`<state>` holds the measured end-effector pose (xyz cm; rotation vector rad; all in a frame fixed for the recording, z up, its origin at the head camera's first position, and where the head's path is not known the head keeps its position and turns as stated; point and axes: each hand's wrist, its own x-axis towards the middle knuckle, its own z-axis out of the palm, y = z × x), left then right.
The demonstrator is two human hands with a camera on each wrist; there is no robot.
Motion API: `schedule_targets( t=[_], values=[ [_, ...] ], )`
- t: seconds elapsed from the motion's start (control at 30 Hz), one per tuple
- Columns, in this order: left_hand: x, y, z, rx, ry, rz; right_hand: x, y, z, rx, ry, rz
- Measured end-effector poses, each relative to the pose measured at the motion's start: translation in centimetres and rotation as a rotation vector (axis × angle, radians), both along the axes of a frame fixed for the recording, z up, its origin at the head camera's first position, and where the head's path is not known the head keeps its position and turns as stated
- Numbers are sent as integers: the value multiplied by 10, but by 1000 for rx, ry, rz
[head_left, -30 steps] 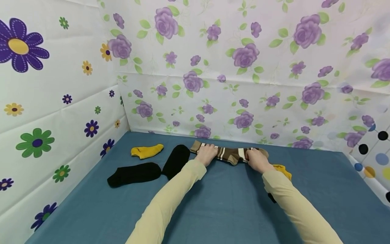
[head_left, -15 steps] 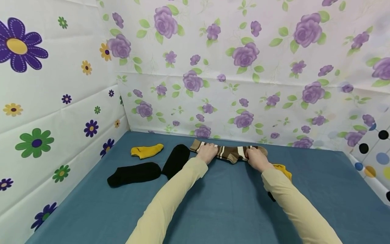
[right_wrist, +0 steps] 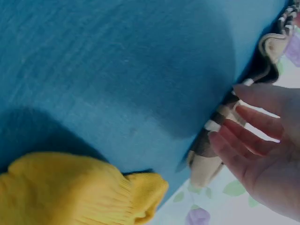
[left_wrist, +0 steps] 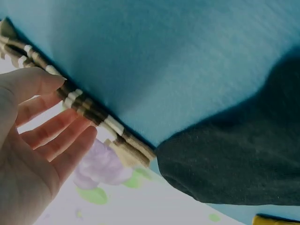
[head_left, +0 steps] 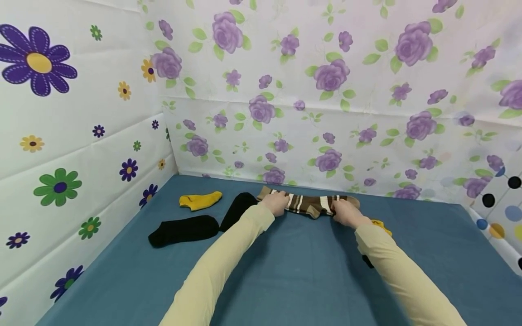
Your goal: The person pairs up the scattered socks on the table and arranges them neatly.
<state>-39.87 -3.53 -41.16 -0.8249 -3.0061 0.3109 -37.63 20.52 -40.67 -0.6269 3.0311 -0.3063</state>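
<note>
Brown, beige and white striped socks [head_left: 303,204] lie stretched sideways along the back of the blue surface, their heel bulging towards the front. In the left wrist view the striped socks [left_wrist: 112,124] show two layers, one on the other. My left hand [head_left: 275,203] pinches them near the left end, with thumb on the near edge and fingers at the far side. Towards the right end my right hand [head_left: 346,213] pinches them too. In the right wrist view, the thumb and fingers of the right hand [right_wrist: 262,136] meet the sock's edge.
Two black socks [head_left: 185,229] lie at the left, the second partly behind the left sleeve. Beyond them is a yellow sock [head_left: 200,200]. Another yellow sock [head_left: 382,226] and a black bit show beside the right sleeve. A flowered wall sheet [head_left: 261,136] stands close behind.
The head view has shifted a little, so everything sits slightly further right. Both hands keep their hold on the striped socks, and the left hand sits slightly nearer their left end.
</note>
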Motion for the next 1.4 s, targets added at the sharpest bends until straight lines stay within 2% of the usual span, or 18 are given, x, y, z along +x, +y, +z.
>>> schedule_targets(
  t=[0.17, 0.33, 0.67, 0.9, 1.0, 1.1, 1.2, 1.4],
  values=[
    [4, -8, 10, 37, 16, 17, 7, 5, 9, -96, -26, -24],
    [13, -18, 28, 101, 58, 33, 15, 10, 26, -221, -43, -71],
    [31, -43, 57, 188, 32, 22, 26, 11, 40, -244, -7, -46],
    [48, -60, 70, 258, 64, -17, 38, -1, 47, -257, 41, 18],
    [55, -69, 73, 307, 64, -25, 43, -10, 49, -255, 65, 46],
    [59, -78, 71, 332, 45, -5, 48, -19, 50, -245, 79, 80],
    [63, -87, 66, 330, 41, 22, 53, -27, 51, -241, 81, 115],
    [70, -104, 60, 330, 80, 14, 63, -40, 52, -267, 78, 141]
  ],
)
